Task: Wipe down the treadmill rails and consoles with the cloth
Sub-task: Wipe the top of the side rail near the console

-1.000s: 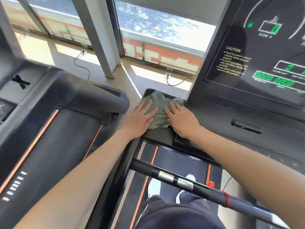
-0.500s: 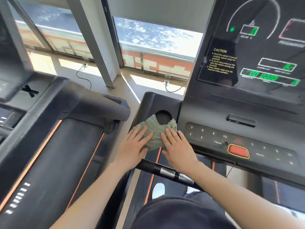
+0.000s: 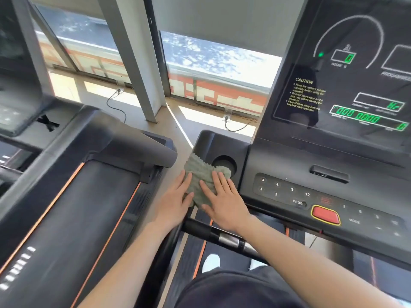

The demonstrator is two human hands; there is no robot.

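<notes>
Head view: both hands press flat on the grey-green cloth (image 3: 199,174), fingers straight and slightly spread. The left hand (image 3: 175,198) covers its near-left part and the right hand (image 3: 224,203) its near-right part.

The cloth lies on the left wing of the treadmill console (image 3: 289,156), close to that wing's near edge. One corner reaches the rim of the round cup holder (image 3: 223,163).

A second ago the cloth sat at the far end of this wing and hid the cup holder. Half a second ago it had been drawn nearer, with the hole partly showing. Now the hole is almost fully uncovered and the cloth has also slid a little left.

This looks like one far-to-near stroke across the wing, nearly finished. The inside of the cup holder is probably not yet wiped.

To the right, the number keypad (image 3: 284,190), the red stop button (image 3: 325,215) and the lit display (image 3: 355,74) appear still to be done. So does the handlebar (image 3: 213,234) just below the wrists. Most of the task seems to remain.
</notes>
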